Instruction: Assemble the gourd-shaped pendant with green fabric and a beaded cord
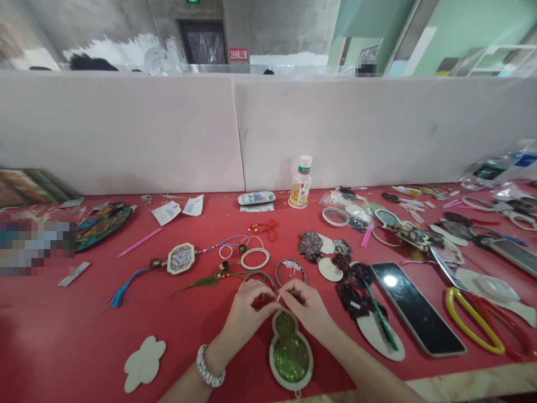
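Observation:
My left hand (pixel 250 309) and my right hand (pixel 305 309) meet at the top of a gourd-shaped pendant (pixel 291 358) with a pale rim and shiny green centre. Fingertips of both are pinched together there; what lies between them is too small to make out. The pendant rests on the red table, a small loop at its lower end. Just beyond my fingers are a grey ring (pixel 265 275) and a round dish (pixel 278 271) of small pale beads. A green tassel (pixel 205 281) and an oval pale frame (pixel 255 258) lie beyond my left hand.
To the right are a phone (pixel 417 308), yellow-and-red-handled scissors (pixel 474 322), a green stick (pixel 380 313) and dark patterned pieces. On the left lie an octagonal pendant (pixel 181 258), a pink pencil (pixel 140 242) and a flower-shaped piece (pixel 145 364). A bottle (pixel 300 184) stands by the white partition (pixel 356 129).

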The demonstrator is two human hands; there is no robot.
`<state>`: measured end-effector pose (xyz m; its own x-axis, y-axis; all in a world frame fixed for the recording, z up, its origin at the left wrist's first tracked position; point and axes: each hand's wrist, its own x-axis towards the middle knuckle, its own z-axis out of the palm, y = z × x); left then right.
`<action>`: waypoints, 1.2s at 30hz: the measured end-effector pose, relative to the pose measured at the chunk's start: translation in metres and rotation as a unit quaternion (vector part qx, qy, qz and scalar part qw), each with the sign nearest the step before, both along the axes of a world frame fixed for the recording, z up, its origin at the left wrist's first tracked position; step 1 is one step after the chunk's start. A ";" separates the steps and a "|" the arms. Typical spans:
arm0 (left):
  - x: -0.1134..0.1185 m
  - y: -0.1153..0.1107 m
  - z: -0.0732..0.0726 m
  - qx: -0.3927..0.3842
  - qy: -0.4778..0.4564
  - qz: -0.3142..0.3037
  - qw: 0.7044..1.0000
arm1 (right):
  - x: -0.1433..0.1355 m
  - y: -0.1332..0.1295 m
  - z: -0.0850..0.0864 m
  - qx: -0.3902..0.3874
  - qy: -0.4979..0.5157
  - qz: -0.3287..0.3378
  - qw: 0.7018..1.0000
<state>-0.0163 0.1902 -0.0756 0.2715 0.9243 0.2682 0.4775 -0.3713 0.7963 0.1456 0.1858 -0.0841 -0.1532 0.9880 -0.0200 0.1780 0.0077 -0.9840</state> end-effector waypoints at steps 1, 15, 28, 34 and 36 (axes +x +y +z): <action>0.000 0.000 0.000 0.000 0.001 -0.001 1.000 | 0.000 0.000 0.001 0.001 0.000 -0.001 1.000; 0.000 0.001 0.001 0.013 0.001 0.029 0.999 | -0.001 -0.002 0.005 -0.020 0.042 0.028 0.999; 0.002 -0.001 0.003 0.010 0.023 0.029 0.999 | -0.001 -0.002 0.004 -0.016 0.051 0.014 0.998; 0.003 -0.003 0.004 0.012 0.028 0.026 0.999 | 0.000 -0.002 0.003 -0.013 0.055 0.014 0.998; 0.003 -0.004 0.005 0.014 0.032 0.023 0.999 | 0.001 -0.002 0.003 -0.011 0.052 0.012 0.999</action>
<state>-0.0131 0.1865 -0.0705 0.2472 0.9286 0.2769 0.5446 -0.3695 0.7529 0.1461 0.1838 -0.0816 -0.1798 0.9834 -0.0251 0.0747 -0.0118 -0.9971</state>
